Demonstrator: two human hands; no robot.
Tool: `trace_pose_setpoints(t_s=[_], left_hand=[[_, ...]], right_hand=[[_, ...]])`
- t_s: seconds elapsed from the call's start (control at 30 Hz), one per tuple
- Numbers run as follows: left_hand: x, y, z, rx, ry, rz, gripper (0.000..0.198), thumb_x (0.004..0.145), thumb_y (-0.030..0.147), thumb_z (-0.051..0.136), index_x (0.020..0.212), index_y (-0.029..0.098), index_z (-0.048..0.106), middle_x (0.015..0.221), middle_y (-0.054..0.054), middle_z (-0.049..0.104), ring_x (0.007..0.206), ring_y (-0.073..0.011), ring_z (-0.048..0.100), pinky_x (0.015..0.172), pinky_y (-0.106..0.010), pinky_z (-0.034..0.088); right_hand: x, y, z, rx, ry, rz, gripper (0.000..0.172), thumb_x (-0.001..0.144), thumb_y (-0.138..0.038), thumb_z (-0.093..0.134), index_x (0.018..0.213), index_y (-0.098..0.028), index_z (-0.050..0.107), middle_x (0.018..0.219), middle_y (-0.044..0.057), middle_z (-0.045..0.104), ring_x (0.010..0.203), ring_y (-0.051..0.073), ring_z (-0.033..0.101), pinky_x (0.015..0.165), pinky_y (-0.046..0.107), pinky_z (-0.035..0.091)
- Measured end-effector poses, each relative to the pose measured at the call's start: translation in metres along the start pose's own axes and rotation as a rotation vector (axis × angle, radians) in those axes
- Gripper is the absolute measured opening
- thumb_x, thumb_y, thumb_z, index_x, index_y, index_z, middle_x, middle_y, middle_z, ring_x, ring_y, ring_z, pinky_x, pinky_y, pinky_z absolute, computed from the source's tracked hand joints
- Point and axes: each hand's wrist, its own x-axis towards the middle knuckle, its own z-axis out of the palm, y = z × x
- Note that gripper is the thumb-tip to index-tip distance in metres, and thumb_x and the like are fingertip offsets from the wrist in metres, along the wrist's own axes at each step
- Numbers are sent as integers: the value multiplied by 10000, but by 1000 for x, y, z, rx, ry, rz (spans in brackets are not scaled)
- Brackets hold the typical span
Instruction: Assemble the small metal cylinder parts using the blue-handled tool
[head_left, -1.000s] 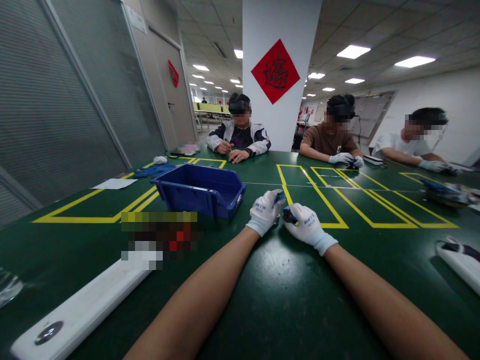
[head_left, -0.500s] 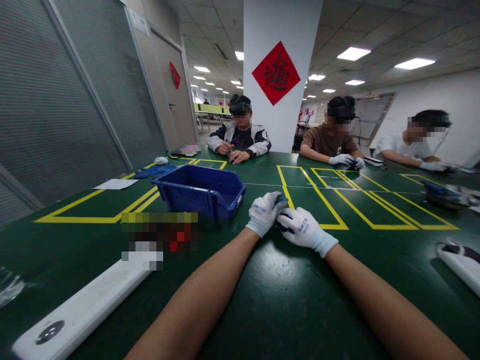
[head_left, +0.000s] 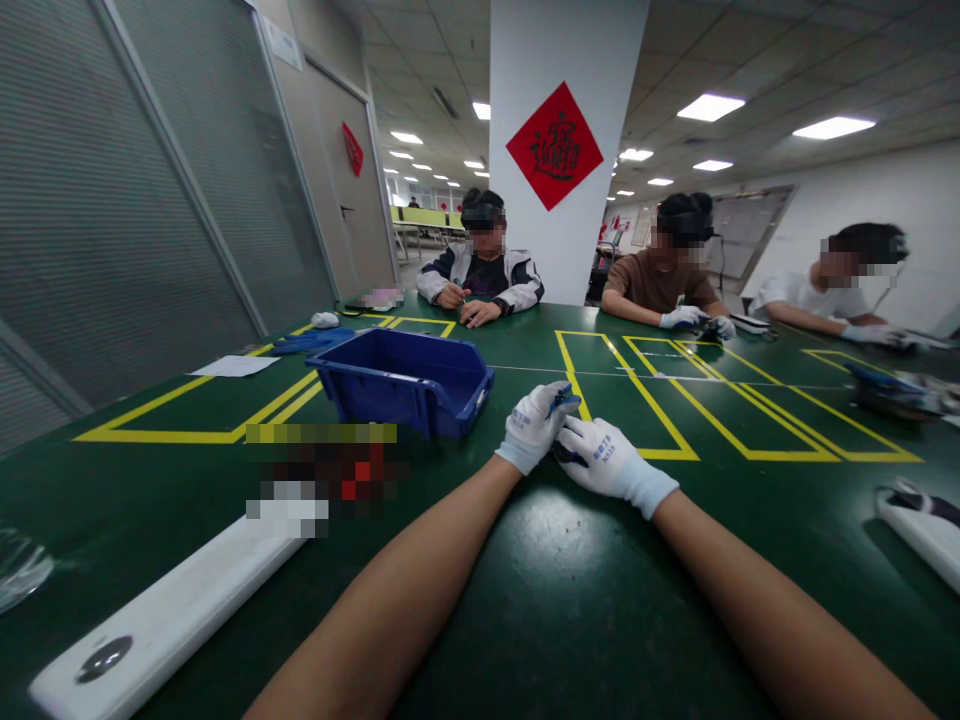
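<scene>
My left hand (head_left: 536,420), in a white glove with blue fingertips, is over the green table (head_left: 480,640), right of the blue plastic bin (head_left: 390,385). Its fingers are curled together beside my right hand (head_left: 604,455), gloved alike. The two hands touch at the fingers, and both are closed. Something dark shows by the right fingertips, but I cannot make out whether it is a held thing or the glove's coating. Whatever lies between the fingers is hidden.
A long white bar (head_left: 172,600) with a blurred end lies at left front. Another white object (head_left: 919,535) is at the right edge. Blue gloves (head_left: 311,342) and white paper (head_left: 234,366) lie behind the bin. Several people sit across the table.
The fingers of both hands have shifted slightly against each other, and my right fingers curl a little differently. The view has moved very slightly; the bin stays in place.
</scene>
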Motion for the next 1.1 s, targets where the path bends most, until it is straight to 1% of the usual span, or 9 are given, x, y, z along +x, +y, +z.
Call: trace_pose_setpoints(t_s=[0.1,0.2,0.37,0.57,0.73,0.93,1.1], left_hand=[[-1,-2,2,32,-26,13,301,869,366,537,1121,201,549,1023,-41,653,948,-143,622,840,-264,494],[-3,-2,3,120,-43,31,315,869,389,529,1130,214,551,1021,-42,656,935,-160,623,833,-291,485],[-3,3,1,290,-8,-3,351,879,440,492,1145,221,558,970,-44,667,866,-170,625,777,-299,454],[-2,1,0,434,-45,54,325,884,432,483,1118,230,585,957,-48,671,842,-175,612,740,-305,401],[-1,-2,0,442,-65,129,284,890,405,481,1090,240,599,960,-47,674,873,-184,606,750,-317,386],[0,1,0,380,-7,17,264,885,391,498,1062,226,605,988,-45,672,898,-169,611,733,-292,401],[-1,1,-2,431,-43,118,230,875,321,520,1076,250,607,990,-33,676,887,-189,616,743,-323,404]], right_hand=[[1,-1,-1,11,2,-1,282,816,-335,520,1056,-195,566,1122,96,575,917,215,554,776,343,385],[2,-3,-3,24,2,2,266,808,-326,528,1036,-197,570,1075,88,592,920,216,554,779,343,380],[2,-3,-4,33,-7,18,280,784,-331,538,1031,-203,570,1072,77,596,909,219,559,764,342,378],[3,-4,-4,45,2,20,237,767,-330,549,958,-194,583,1047,76,602,891,207,558,766,330,377],[4,-5,-7,36,2,17,232,766,-330,545,954,-199,581,1023,64,603,889,209,557,773,335,376],[4,-6,-7,43,-1,17,248,755,-321,554,971,-202,584,1023,66,601,888,205,558,771,330,380],[4,-6,-7,45,1,14,269,752,-329,559,986,-200,589,1042,75,599,903,209,558,793,335,386]])
